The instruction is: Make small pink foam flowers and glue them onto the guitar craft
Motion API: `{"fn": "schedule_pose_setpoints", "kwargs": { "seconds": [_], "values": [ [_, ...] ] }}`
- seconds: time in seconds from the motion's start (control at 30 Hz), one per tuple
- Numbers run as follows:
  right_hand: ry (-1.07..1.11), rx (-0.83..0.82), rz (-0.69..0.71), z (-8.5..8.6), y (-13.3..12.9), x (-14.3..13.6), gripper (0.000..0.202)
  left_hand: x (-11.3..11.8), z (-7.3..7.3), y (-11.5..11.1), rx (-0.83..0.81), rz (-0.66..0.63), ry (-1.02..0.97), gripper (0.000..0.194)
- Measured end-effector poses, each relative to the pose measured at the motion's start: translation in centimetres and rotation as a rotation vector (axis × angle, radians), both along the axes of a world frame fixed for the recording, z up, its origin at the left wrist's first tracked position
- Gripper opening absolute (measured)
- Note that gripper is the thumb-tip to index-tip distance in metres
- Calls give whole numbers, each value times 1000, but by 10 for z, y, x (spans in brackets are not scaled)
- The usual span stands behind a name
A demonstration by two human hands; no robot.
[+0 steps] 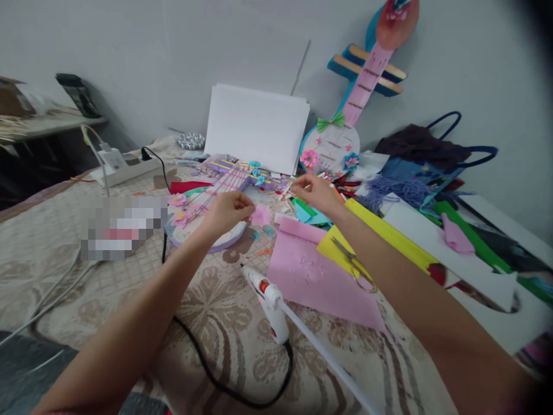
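My left hand (227,214) has its fingers pinched at the edge of a pink paper flower (261,215), above the tablecloth. Beneath that wrist lies a round-bodied craft instrument (220,237) with a lilac rim, strings and pink flowers. My right hand (317,193) reaches to a pile of small white sticks (285,193); its fingertips are drawn together, and what they hold is too small to make out. Between my forearms a white hot glue gun (270,311) lies with a long glue stick in its back. Scissors (352,262) rest on yellow paper over a pink sheet (319,282).
A taller decorated instrument (330,147) leans on the wall beside white boards (257,127). Coloured sheets, purple yarn (384,193) and a blue bag (415,170) crowd the right. A power strip (129,171) stands at left; the glue gun's black cable (207,374) loops in front.
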State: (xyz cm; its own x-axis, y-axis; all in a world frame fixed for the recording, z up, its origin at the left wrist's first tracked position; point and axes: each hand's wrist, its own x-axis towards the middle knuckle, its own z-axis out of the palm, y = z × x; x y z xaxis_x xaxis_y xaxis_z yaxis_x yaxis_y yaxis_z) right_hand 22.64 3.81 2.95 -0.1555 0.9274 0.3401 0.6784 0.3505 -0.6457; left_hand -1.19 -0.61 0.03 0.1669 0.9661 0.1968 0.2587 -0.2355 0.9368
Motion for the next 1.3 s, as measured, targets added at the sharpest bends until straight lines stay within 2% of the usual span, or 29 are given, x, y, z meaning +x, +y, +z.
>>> {"fn": "schedule_pose_setpoints", "kwargs": {
  "seconds": [0.1,0.2,0.33,0.43,0.6,0.77,0.87,0.93,1.0,1.07,1.17,1.3],
  "values": [
    [339,-389,186,-22,-36,-18,29,5,-2,-5,35,-5,46,11],
    [534,-526,197,-40,-60,-34,23,11,-3,-10,59,-12,70,11],
    [639,-491,184,-49,-62,-41,26,17,-5,-14,3,-50,58,13],
    [610,-448,186,-50,-58,-38,26,17,-8,-13,-109,-127,23,17],
    [585,-383,272,-51,-63,-32,28,16,-12,-11,-306,-212,-72,17],
    [572,-358,330,-50,-72,-28,30,19,-10,-13,-424,-223,-157,15],
    [623,-319,273,-45,-80,-27,31,19,-4,-15,-454,-233,-157,12],
    [732,-273,214,-40,-92,-25,31,16,0,-15,-446,-187,-151,12],
    [798,-273,220,-39,-113,-22,34,12,3,-13,-423,-122,-169,13],
    [720,-313,264,-41,-141,-17,45,10,4,-11,-403,-71,-206,12],
    [452,-349,357,-45,-188,-13,53,12,5,-7,-364,-6,-246,8],
    [171,-397,283,-48,-227,-29,51,21,3,-4,-371,8,-219,7]
  ]
}}
